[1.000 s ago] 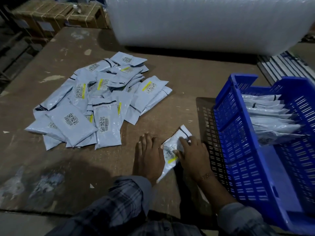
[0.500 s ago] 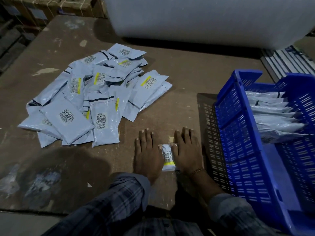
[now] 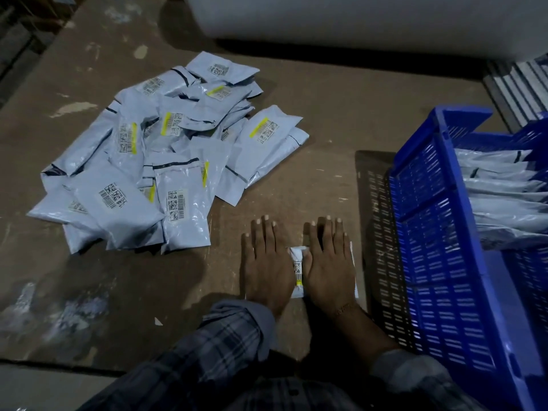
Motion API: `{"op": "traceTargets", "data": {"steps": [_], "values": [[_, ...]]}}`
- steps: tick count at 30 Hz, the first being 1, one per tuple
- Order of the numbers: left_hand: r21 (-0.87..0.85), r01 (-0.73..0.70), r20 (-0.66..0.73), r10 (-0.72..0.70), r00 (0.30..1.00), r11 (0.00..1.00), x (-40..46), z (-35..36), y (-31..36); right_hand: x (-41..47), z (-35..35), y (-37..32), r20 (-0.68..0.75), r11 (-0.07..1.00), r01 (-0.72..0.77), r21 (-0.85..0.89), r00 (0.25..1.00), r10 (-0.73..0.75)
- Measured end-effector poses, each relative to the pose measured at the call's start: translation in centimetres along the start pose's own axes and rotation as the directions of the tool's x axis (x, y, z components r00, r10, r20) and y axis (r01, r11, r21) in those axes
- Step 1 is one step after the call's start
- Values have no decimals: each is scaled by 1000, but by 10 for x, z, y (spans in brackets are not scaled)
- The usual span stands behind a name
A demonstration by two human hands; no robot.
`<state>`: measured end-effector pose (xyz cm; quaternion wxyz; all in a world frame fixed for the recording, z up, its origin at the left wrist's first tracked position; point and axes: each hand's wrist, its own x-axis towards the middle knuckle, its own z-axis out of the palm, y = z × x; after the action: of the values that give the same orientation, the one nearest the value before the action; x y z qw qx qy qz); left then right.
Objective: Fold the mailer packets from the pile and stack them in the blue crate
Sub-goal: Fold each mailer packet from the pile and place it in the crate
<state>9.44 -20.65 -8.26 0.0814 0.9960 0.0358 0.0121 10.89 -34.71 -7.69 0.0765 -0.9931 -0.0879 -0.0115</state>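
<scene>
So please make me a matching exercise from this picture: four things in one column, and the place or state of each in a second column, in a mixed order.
Things:
1. loose pile of grey plastic mailer packets
2. single grey packet with a yellow-marked label
3. blue perforated plastic crate
4. big white roll of wrapping material

Places or states:
A. at the far edge of the table
B. pressed flat under both hands
C. to the right of the hands, holds packets in a row
D. spread on the table, to the left

Pairs: 1-D, 2-B, 3-C, 4-A
</scene>
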Motion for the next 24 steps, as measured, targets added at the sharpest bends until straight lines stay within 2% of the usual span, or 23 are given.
{"op": "traceTargets", "data": {"steps": [4, 9, 12, 15, 18, 21, 24], "values": [[19, -119, 67, 118, 991, 993, 5, -4, -3, -4, 1, 2, 11, 1000, 11, -13, 1000, -11], [-9, -174, 7, 174, 985, 985, 9, 11, -3, 15, 0, 7, 38, 997, 62, -52, 997, -60], [48, -241, 47, 239, 970, 969, 8, 10, -12, 8, -5, 4, 35, 998, 60, -31, 998, -59], [95, -224, 74, 218, 973, 970, 18, 3, -16, -9, -9, 7, 18, 998, 51, 48, 999, -52], [79, -194, 69, 189, 980, 978, 19, -2, -15, -16, -9, 17, 68, 991, 97, 97, 992, -104], [-89, -179, 22, 181, 983, 980, 18, 1, -27, -12, -13, 22, 133, 980, 85, 179, 985, -109], [-280, -202, -3, 210, 978, 938, 23, 5, -46, -14, -24, 27, 219, 952, 31, 303, 971, -101]]}}
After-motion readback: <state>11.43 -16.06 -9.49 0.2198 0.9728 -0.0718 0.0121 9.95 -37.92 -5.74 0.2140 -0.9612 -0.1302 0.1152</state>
